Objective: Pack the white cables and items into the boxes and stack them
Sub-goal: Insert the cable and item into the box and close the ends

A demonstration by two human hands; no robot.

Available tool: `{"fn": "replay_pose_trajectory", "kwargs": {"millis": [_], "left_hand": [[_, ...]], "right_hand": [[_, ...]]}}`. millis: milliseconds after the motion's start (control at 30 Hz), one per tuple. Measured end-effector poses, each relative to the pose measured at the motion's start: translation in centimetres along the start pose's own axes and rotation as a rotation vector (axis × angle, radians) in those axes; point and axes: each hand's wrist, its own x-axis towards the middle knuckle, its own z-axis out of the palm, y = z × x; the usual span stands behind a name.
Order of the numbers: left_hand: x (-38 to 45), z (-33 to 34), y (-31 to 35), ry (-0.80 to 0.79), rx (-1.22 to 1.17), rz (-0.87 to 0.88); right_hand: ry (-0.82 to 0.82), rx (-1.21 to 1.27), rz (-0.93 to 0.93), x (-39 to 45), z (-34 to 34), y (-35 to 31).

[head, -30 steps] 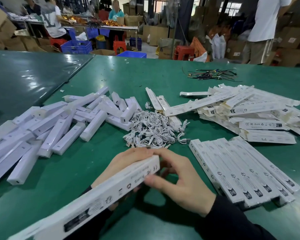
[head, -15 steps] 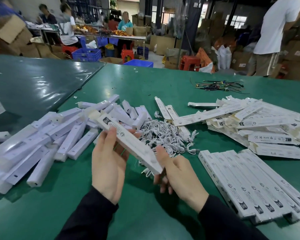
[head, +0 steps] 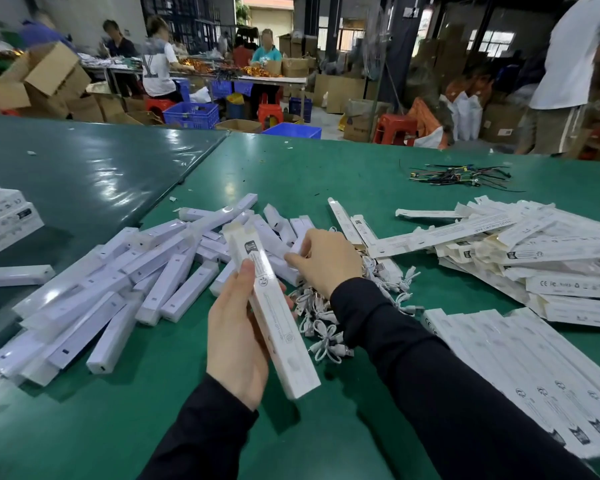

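Note:
My left hand (head: 237, 341) grips a long white box (head: 272, 308) around its middle, its open flap end pointing away from me. My right hand (head: 326, 259) reaches over the pile of white bar-shaped items (head: 146, 271) at the left and pinches one of them at its end. Under my right forearm lies a heap of coiled white cables (head: 326, 327). Flat unfolded boxes (head: 534, 251) are piled at the right. A neat row of packed boxes (head: 520, 368) lies at the near right.
The green table (head: 291, 174) extends far ahead; a darker table (head: 66, 174) adjoins at left with a stack of boxes (head: 0, 216) at its edge. A bundle of dark wires (head: 461, 174) lies far right. People work at benches behind; one stands at the far right.
My right hand let go of the box and moved forward to the pile of bar items. My left hand turned the box so it points away. The view tilted up.

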Motion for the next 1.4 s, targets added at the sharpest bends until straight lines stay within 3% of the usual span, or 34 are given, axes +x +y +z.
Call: {"fn": "replay_pose_trajectory", "kwargs": {"millis": [167, 267, 367, 467, 667, 800, 867, 1000, 1100, 1233, 1400], "left_hand": [[0.1, 0.0, -0.1, -0.012, 0.025, -0.057], [0.0, 0.1, -0.3, -0.019, 0.042, -0.065], [-0.1, 0.2, -0.3, -0.016, 0.051, -0.065], [0.0, 0.1, -0.2, -0.007, 0.066, -0.059], [0.1, 0.0, -0.1, -0.034, 0.045, -0.098], [0.0, 0.1, -0.2, -0.074, 0.048, -0.129], [0.0, 0.0, -0.3, -0.083, 0.054, -0.134], [0.2, -0.2, -0.3, -0.077, 0.041, -0.141], [0.1, 0.0, -0.6, -0.027, 0.087, -0.106], [0.0, 0.0, -0.8, -0.017, 0.157, -0.12], [-0.1, 0.1, -0.7, -0.088, 0.18, -0.141]], "right_hand": [[0.079, 0.047, 0.06, -0.3, 0.1, 1.1], [0.122, 0.033, -0.092, -0.1, -0.2, 1.4], [-0.069, -0.023, -0.169, 0.9, -0.2, 0.5], [-0.16, -0.045, -0.091, 1.6, 0.3, -0.1], [0.096, 0.049, 0.021, 1.3, 0.3, 0.9], [0.16, -0.05, -0.044, 0.4, -0.3, 2.0], [0.152, 0.244, 0.015, -0.3, -0.9, 2.6], [0.159, 1.228, 0.262, -3.4, -3.2, 3.7], [0.045, 1.619, 0.307, -7.0, -3.9, 4.5], [-0.071, 1.599, 0.292, -10.8, -3.6, 5.2], [-0.291, 1.314, 0.194, -12.1, -4.8, 5.9]]}}
